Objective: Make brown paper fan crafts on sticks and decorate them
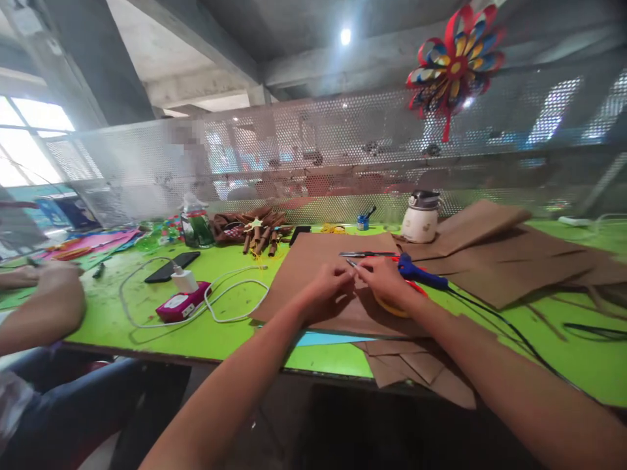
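My left hand (329, 288) is closed in a pinch above a brown paper sheet (298, 274). Close beside it, my right hand (385, 279) is closed too, its fingertips almost meeting the left ones. A small thin grey piece (351, 262) shows at the fingertips; its kind is too small to tell. Scissors (365, 254) lie on the sheet just beyond my hands. A blue glue gun (424, 273) with a black cord rests to the right of my right hand. Under my right wrist a yellow ring-shaped thing (392, 308) is partly hidden.
Brown paper sheets (509, 261) cover the right side. A cream flask (420, 219) stands behind. To the left lie a magenta power box (182, 303), white cable, black phone (172, 267) and rolled brown paper tubes (264, 240). Another person's arm (49, 300) rests at far left.
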